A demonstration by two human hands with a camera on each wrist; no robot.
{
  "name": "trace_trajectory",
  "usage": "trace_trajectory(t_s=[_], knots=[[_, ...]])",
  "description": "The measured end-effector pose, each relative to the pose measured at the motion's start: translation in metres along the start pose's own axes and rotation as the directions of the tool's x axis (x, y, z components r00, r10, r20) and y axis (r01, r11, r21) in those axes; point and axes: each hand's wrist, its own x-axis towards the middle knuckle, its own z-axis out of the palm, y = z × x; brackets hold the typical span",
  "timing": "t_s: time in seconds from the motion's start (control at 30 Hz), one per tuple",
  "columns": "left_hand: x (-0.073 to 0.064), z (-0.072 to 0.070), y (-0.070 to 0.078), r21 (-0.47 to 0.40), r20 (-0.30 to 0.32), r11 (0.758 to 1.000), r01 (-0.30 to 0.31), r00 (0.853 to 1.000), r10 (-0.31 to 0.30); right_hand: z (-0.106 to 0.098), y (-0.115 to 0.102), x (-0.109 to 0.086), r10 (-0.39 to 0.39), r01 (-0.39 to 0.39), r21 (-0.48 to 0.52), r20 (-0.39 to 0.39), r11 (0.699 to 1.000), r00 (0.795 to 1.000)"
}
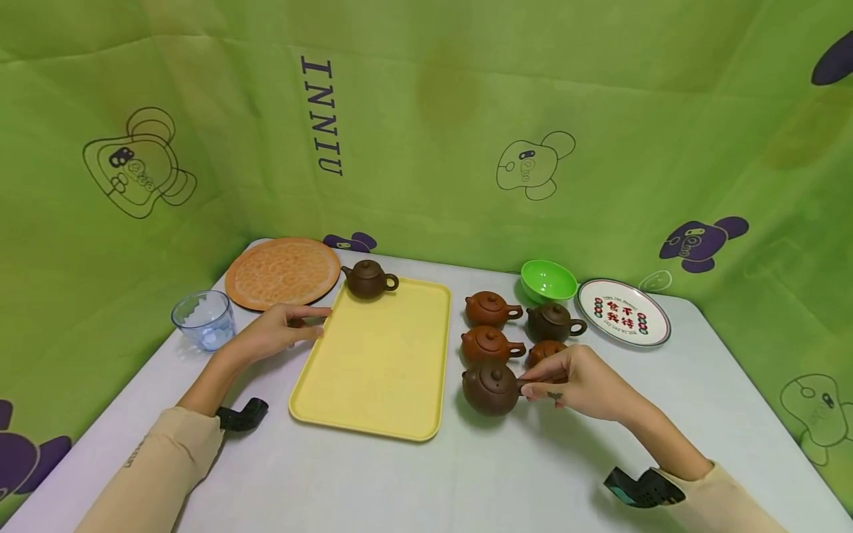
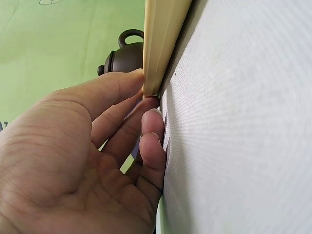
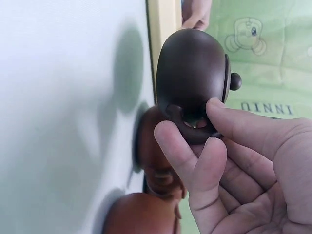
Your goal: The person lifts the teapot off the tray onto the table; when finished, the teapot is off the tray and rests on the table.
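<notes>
My right hand (image 1: 586, 385) pinches the handle of a dark brown teapot (image 1: 489, 389), which hangs above the table to the right of the yellow tray (image 1: 380, 363). In the right wrist view the teapot (image 3: 192, 68) is clear of the table, its shadow cast beside it. On the far left corner of the tray stands another dark brown teapot (image 1: 366, 280). My left hand (image 1: 276, 333) holds the tray's left edge; the left wrist view has its thumb and fingers at the tray rim (image 2: 163, 44).
Right of the tray stand reddish-brown teapots (image 1: 489, 309) and a dark one (image 1: 552, 323). Behind them are a green bowl (image 1: 548, 281) and a white plate with red characters (image 1: 625, 312). A round orange-brown mat (image 1: 283, 272) and a blue glass bowl (image 1: 205, 320) lie left.
</notes>
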Motion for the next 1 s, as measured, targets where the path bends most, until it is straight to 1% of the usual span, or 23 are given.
trace_trajectory(t_s=[0.17, 0.33, 0.63, 0.9, 1.0], knots=[[0.000, 0.000, 0.000, -0.024, 0.004, 1.000, -0.007, 1.000, 0.007, 0.008, 0.001, -0.003, 0.017, -0.017, 0.020, -0.001, 1.000, 1.000], [-0.001, 0.001, 0.001, -0.036, 0.004, 0.999, 0.001, 1.000, -0.001, 0.015, 0.000, -0.005, 0.029, -0.028, 0.029, -0.020, 0.999, 0.999], [-0.001, 0.000, 0.000, -0.015, 0.003, 1.000, 0.009, 1.000, -0.009, 0.022, 0.003, -0.005, 0.019, -0.018, 0.020, -0.060, 1.000, 0.998], [0.000, -0.001, -0.001, -0.031, 0.008, 1.000, 0.006, 1.000, -0.006, 0.026, 0.008, -0.003, -0.002, 0.001, -0.009, -0.076, 1.000, 0.997], [0.000, 0.000, -0.001, -0.041, 0.010, 0.999, 0.004, 1.000, -0.004, 0.027, 0.010, -0.003, 0.008, -0.009, -0.012, -0.071, 1.000, 0.997]])
